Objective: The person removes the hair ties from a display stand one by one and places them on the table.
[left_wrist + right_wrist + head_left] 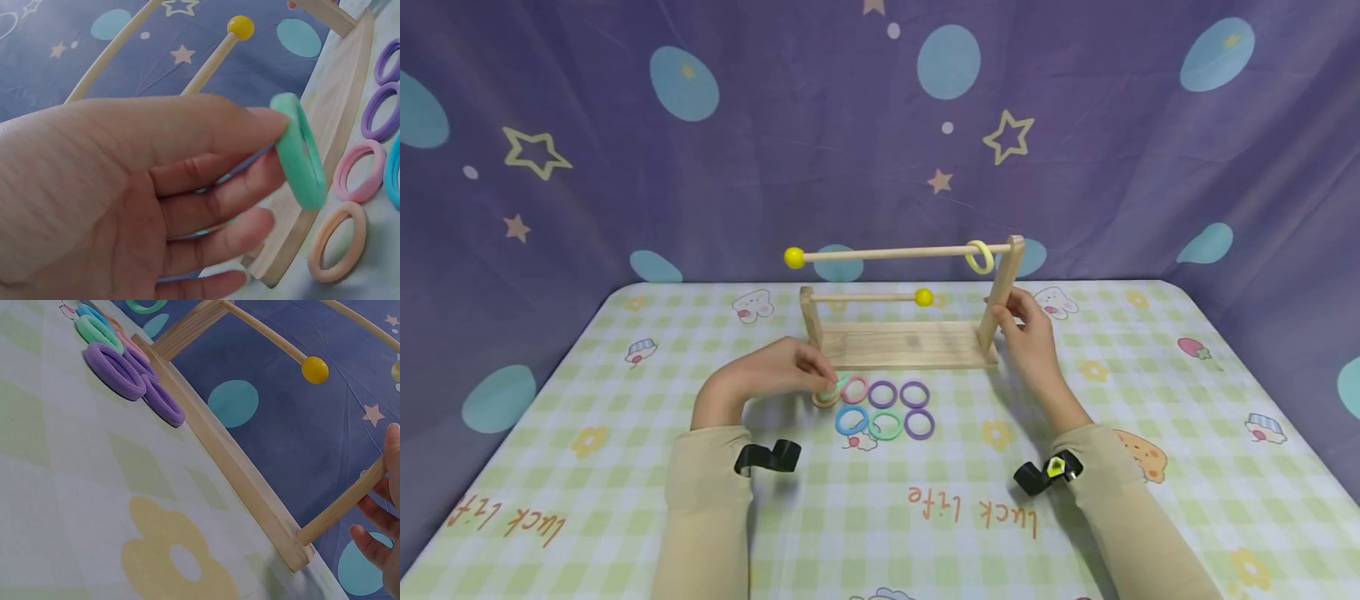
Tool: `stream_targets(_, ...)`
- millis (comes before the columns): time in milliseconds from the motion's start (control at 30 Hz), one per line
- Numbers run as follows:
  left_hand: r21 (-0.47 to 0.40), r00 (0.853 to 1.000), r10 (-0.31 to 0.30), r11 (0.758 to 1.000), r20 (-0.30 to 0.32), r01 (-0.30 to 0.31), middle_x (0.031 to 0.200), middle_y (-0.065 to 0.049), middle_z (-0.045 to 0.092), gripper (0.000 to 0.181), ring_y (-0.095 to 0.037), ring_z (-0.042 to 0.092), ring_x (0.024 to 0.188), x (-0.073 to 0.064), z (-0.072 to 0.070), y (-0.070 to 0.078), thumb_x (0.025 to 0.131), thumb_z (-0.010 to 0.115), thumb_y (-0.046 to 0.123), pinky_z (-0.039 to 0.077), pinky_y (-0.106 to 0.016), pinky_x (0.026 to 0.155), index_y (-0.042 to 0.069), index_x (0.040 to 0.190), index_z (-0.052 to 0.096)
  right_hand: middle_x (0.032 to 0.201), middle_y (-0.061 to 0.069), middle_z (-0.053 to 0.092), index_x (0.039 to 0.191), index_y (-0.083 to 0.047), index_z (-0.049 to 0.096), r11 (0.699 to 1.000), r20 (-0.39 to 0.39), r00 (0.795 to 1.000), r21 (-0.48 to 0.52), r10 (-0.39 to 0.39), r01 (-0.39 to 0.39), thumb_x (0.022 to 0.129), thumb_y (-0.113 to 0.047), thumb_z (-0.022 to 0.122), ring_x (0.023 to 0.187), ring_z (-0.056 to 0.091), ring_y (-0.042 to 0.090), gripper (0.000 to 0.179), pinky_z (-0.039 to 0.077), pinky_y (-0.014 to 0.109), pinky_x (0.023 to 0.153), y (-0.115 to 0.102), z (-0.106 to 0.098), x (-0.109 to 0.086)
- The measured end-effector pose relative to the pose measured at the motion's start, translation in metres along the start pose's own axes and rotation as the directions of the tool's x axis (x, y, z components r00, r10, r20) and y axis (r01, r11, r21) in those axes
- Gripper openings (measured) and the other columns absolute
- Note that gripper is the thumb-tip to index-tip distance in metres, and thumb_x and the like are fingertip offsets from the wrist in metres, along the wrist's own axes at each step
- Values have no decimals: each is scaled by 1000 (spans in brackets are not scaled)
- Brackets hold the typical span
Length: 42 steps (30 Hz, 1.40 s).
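My left hand (782, 367) pinches a mint green hair tie (300, 162) between thumb and fingertips, just over the front left of a wooden stand (895, 354). In the left wrist view this hair tie is tilted on edge, with the other fingers loosely bent below. At the stand's right end, my right hand (1030, 337) holds the tall upright (1002, 292), thumb in front and fingers behind. A yellow hair tie (989, 258) hangs on the upper rod (887, 253) near that upright. The lower rod (865, 297) carries nothing.
Before the stand lie a beige hair tie (314, 250), a pink one (340, 175), a blue one (838, 421), another green one (886, 437) and several purple hair ties (125, 389). Yellow balls cap the rods. A purple curtain (850, 150) hangs behind the checked tablecloth (970, 550).
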<state>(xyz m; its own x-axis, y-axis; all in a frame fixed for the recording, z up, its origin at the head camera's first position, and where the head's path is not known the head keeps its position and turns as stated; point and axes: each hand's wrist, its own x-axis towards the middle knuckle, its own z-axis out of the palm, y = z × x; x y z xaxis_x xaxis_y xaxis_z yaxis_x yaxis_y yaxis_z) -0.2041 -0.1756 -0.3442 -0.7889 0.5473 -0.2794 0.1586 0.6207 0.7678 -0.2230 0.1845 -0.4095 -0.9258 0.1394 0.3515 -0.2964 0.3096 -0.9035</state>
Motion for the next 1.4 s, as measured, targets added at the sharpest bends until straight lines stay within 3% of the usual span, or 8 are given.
stream_targets(300,41,994,-93,995,57,91,83,1,72,19,-21,63,80,-1,2,-2,86,75,15,50,-33,76,1,99,76,121,22,65,130,4,55,1000,-4,1000,0,-7,7,99,-13,59,104,58,17,35,47,21,83,0,1,1)
stream_targets(533,95,982,-179,980,62,173,79,0,69,15,-18,58,75,-2,5,-2,84,76,15,45,-28,71,4,94,77,121,22,65,130,3,56,1000,-5,1000,-2,11,-11,99,-11,60,103,58,16,35,47,22,81,-1,2,0)
stream_targets(667,127,979,-194,975,67,184,78,0,69,17,-16,58,74,-3,5,-1,83,77,17,44,-26,70,5,94,78,123,23,64,132,3,54,1000,-3,1000,-9,20,-20,99,-13,59,103,57,13,37,46,19,80,-1,2,0)
stream_targets(967,104,987,-147,985,71,140,79,2,71,19,-15,58,73,-2,5,1,84,78,18,45,-26,69,3,95,78,120,23,65,130,3,56,1000,-12,1000,-6,9,-9,98,-14,60,104,58,16,36,47,25,82,-2,1,0)
stream_targets(1200,14,998,-53,999,44,52,84,-5,70,23,-19,61,77,2,5,0,91,69,16,51,-32,74,-3,103,73,121,21,65,132,2,55,1000,-6,1000,-19,5,-5,99,-16,60,103,58,13,38,47,23,81,0,-1,1)
stream_targets(1400,-47,1000,15,999,-11,-16,81,-6,65,28,-19,57,81,8,8,1,97,63,18,45,-30,82,-5,111,69,121,20,65,131,2,55,1000,0,1000,-16,3,-3,99,-19,60,103,57,13,38,49,30,84,0,1,0)
